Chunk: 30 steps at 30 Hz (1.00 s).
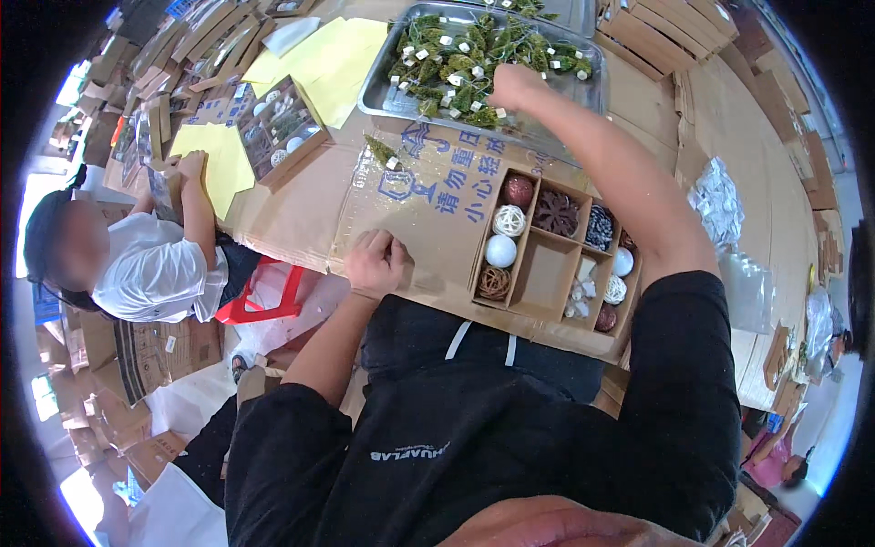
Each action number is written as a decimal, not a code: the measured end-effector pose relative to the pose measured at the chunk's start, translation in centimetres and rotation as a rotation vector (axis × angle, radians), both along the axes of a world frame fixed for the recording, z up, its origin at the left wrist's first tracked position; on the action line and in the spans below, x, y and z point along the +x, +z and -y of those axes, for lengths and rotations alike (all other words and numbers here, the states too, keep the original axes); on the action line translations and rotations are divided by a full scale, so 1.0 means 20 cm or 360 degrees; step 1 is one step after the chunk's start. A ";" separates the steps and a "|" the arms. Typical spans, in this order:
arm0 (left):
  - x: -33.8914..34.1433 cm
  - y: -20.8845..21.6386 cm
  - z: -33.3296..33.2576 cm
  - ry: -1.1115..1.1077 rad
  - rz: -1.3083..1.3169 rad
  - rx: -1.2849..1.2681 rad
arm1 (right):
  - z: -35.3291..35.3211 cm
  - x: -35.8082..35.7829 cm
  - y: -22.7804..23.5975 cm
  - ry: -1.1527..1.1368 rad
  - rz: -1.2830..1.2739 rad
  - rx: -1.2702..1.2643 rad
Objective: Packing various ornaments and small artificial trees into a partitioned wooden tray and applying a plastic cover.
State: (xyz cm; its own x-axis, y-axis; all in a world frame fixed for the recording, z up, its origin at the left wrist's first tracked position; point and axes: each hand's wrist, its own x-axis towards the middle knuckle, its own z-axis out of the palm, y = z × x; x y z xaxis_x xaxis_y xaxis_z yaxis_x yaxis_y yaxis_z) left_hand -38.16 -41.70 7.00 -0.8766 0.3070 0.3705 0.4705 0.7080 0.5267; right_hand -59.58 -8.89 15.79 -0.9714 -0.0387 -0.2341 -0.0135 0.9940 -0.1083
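My right hand (518, 88) reaches into a metal tray (369, 96) piled with miniature green trees (474, 55) on white block bases. Its fingers are curled closed among the trees; whatever they grip is hidden. My left hand (375, 264) rests closed at the table's near edge, with nothing visible in it. A single miniature tree (385, 153) lies on the cardboard between that hand and the tray. Beneath my right forearm stands a divided cardboard box (558, 239) with balls, a dark brown snowflake-shaped ornament (556, 213), a pine cone (600, 228) and white pieces. Its large middle compartment is bare.
Another filled divided box (283, 132) stands at left beside yellow sheets (351, 68). A co-worker (159, 264) sits at the left side of the table. Stacked boxes (665, 36) are at the far right. Crumpled clear plastic (717, 202) lies at right.
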 end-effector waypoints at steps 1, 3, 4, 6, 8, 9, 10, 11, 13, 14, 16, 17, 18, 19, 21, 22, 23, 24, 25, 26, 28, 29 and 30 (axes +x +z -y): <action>-0.01 -0.02 0.01 -0.0007 -0.0046 0.0014 | 0.03 -0.03 -0.05 -0.0019 0.0045 0.0071; -0.04 -0.02 -0.03 -0.0043 -0.0072 0.0050 | -0.17 -0.14 -0.15 0.0196 -0.0029 0.0055; -0.06 -0.02 -0.05 -0.0074 -0.0119 0.0074 | -0.27 -0.19 -0.19 0.0379 -0.0136 0.0088; -0.02 -0.04 0.03 0.0060 -0.0070 0.0037 | -0.15 -0.13 0.07 -0.0242 0.0208 -0.1083; -0.03 -0.03 0.03 0.0026 -0.0077 0.0000 | -0.22 -0.06 0.24 -0.0377 0.0307 -0.1860; -0.03 -0.02 0.02 0.0037 -0.0076 0.0012 | -0.24 -0.05 0.32 -0.0512 0.0247 -0.1956; -0.03 -0.01 0.02 0.0039 -0.0059 0.0021 | -0.25 -0.05 0.36 -0.0408 0.0083 -0.1592; -0.03 -0.01 0.02 0.0041 -0.0044 0.0028 | -0.26 -0.06 0.40 -0.0300 -0.0080 -0.1230; -0.03 -0.02 0.02 0.0057 -0.0040 0.0045 | -0.25 -0.03 0.46 0.0037 -0.0512 -0.0455; -0.03 -0.02 0.02 0.0057 -0.0031 0.0055 | -0.23 -0.03 0.49 0.0088 -0.0642 -0.0264; -0.03 -0.02 0.01 0.0065 -0.0040 0.0054 | -0.27 -0.08 0.43 0.0209 -0.0947 -0.0292; -0.03 -0.02 0.01 0.0041 -0.0049 0.0058 | -0.27 -0.10 0.42 -0.0100 -0.0591 -0.0924; -0.03 -0.02 0.01 0.0015 -0.0057 0.0063 | -0.27 -0.10 0.42 -0.0417 -0.0203 -0.1535; -0.03 -0.02 0.02 0.0023 -0.0054 0.0069 | -0.24 -0.10 0.42 -0.0594 -0.0016 -0.1981; -0.03 -0.01 0.02 0.0002 -0.0024 0.0060 | -0.22 -0.11 0.42 -0.0668 0.0074 -0.2160; -0.03 -0.02 0.02 0.0007 -0.0026 0.0066 | -0.21 -0.13 0.42 -0.0742 0.0156 -0.2346; -0.03 -0.02 0.02 0.0007 -0.0040 0.0056 | -0.21 -0.13 0.43 -0.0737 0.0156 -0.2339; -0.03 -0.02 0.02 0.0007 -0.0054 0.0046 | -0.22 -0.14 0.43 -0.0766 0.0334 -0.2601; -0.03 -0.03 0.03 0.0016 -0.0055 0.0047 | -0.20 -0.14 0.44 -0.0788 0.0526 -0.2862; -0.03 -0.03 0.03 0.0005 -0.0048 0.0057 | -0.19 -0.14 0.46 -0.0723 0.0624 -0.2896; -0.03 -0.04 0.03 -0.0003 -0.0038 0.0066 | -0.13 -0.12 0.51 -0.0728 0.0503 -0.2816; -0.04 -0.04 0.03 -0.0015 -0.0042 0.0083 | -0.10 -0.11 0.52 -0.0737 0.0377 -0.2737; -0.04 -0.05 0.03 -0.0026 -0.0046 0.0100 | -0.13 -0.14 0.49 -0.0575 0.0585 -0.2834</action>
